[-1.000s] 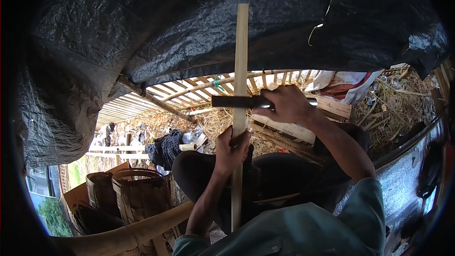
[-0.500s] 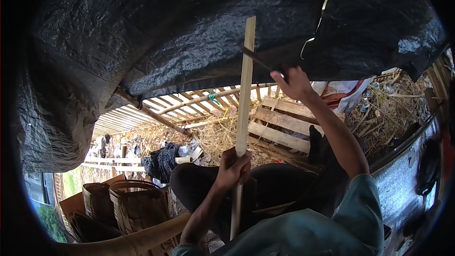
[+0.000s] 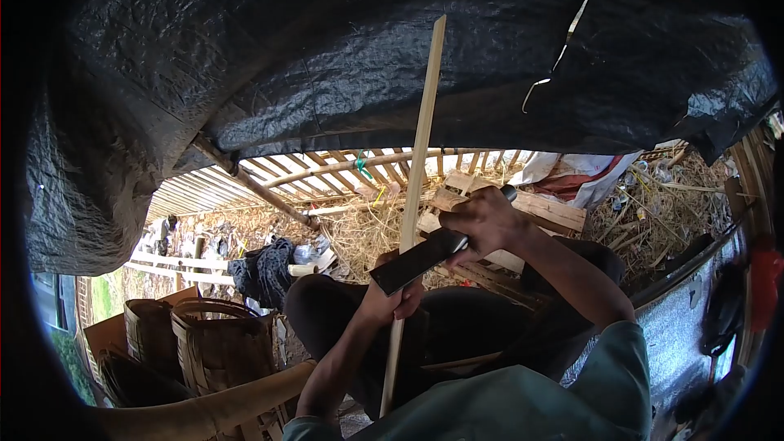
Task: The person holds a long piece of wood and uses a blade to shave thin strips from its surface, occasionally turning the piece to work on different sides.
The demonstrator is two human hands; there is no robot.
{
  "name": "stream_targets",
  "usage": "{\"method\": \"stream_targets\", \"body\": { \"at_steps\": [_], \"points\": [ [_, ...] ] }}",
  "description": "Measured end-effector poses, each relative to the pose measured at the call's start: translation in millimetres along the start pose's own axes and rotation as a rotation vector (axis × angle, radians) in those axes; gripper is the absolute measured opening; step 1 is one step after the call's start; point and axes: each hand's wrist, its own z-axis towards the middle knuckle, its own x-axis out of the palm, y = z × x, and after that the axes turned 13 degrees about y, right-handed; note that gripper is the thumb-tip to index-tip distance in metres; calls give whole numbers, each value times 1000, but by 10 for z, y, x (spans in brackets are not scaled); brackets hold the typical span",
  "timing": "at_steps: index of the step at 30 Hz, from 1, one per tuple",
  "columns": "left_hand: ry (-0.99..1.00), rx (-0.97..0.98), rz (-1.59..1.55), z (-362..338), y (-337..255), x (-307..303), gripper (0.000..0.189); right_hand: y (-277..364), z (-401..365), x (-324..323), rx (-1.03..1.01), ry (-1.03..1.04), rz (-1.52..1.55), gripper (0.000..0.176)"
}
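A long, pale bamboo strip (image 3: 425,126) stands nearly upright before me, its top slanting a little right. Low on the strip, my left hand (image 3: 381,307) is wrapped round it. My right hand (image 3: 483,220) grips the handle of a broad, dark-bladed knife (image 3: 416,263). The flat of the blade lies across the strip in this view and covers part of my left hand. Below the left hand, the strip's lower end runs down beside my bent legs.
A black plastic sheet (image 3: 327,57) hangs across the top, torn at the right. Beyond my knees lie a wooden pallet (image 3: 539,211) and straw. Woven bamboo baskets (image 3: 224,343) and a thick bamboo pole (image 3: 212,410) are at lower left. A metal sheet (image 3: 674,343) lies at right.
The knife has come down from near the strip's top to my left hand, its broad side now showing. The strip has turned, showing a narrower face.
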Motion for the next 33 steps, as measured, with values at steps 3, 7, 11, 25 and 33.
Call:
{"method": "stream_targets", "body": {
  "at_steps": [3, 7, 11, 25, 33],
  "points": [
    [-102, 6, -79, 80, -110, 39, 27, -203, 65, -36, 126, -2, -149, 69],
    [-137, -47, -3, 84, -58, 248, 20, -794, 135, -428, 846, -166, 13, 57],
    [-94, -55, -19, 73, 7, 196, 27, -1030, -26, -461, 933, -360, 84, 56],
    [-99, -76, -12, 144, -13, 303, 23, -561, -58, -84, -81, -20, -62, 61],
    [-121, 41, -82, 239, -164, 64, 25, -775, 55, 93, 226, -89, -141, 65]
  ]
}}
